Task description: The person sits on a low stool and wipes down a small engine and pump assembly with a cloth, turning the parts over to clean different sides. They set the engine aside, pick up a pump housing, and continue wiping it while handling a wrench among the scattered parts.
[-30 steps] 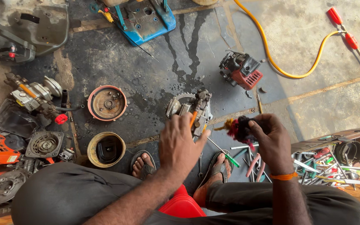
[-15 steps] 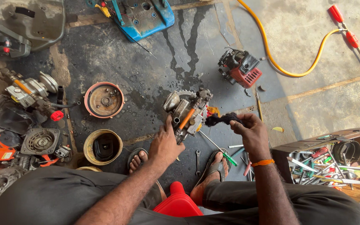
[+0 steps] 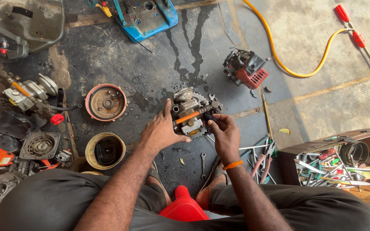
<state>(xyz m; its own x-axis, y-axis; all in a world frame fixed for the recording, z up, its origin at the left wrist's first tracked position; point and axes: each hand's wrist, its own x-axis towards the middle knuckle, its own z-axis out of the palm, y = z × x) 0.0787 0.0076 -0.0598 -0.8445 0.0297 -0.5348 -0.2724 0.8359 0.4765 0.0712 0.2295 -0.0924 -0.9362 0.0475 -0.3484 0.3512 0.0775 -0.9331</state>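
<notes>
Grey, greasy metal makes up the small engine that lies on the dark, oil-stained floor in front of the seated person. It is steadied by the left hand, which is spread open with the thumb laid against the engine's near side and the fingers flat beside it on the floor. An orange-handled screwdriver is seen lying across the engine, and whether it is touched by the thumb cannot be told. The right hand, with an orange band at the wrist, is closed in a pinch, and a small dark part at the engine's right edge is gripped by its fingertips; what that part is cannot be made out. A spanner lies on the floor just below the hands, and pliers with other loose tools are scattered to the right of it. Farther right a wooden toolbox is seen, full of tools. A red engine sits well beyond, near a yellow hose. To the left lie a round drum and a tin, well apart from the hands.
</notes>
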